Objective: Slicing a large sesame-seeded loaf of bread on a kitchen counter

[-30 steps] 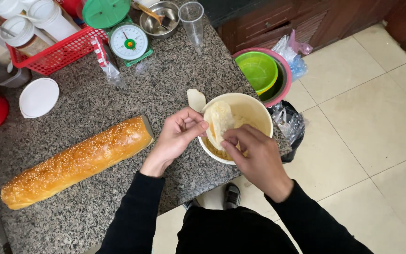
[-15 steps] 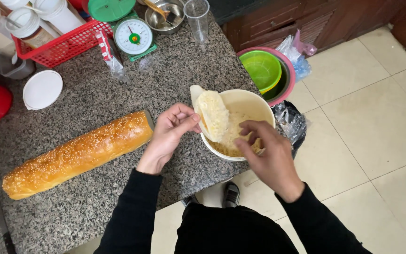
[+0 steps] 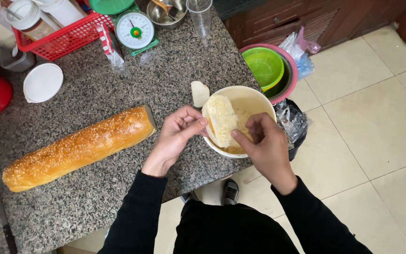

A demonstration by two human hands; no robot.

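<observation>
Left hand (image 3: 177,138) pinches a bread slice (image 3: 219,120) over the crumb-lined cream bowl (image 3: 259,101); right hand (image 3: 266,146) tears it. Sesame loaf (image 3: 78,148) at nine o'clock remains largely whole.

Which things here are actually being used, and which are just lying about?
In use: left hand and right hand pulling a bread piece apart over the cream bowl; sesame loaf beside it.
Lying about: kitchen scale, red basket, white lid, green bowl.

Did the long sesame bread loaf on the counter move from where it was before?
No. The long sesame-crusted bread loaf lies at the same slant on the speckled granite counter, its cut end the same way from the white round lid; only the camera shifted.
</observation>
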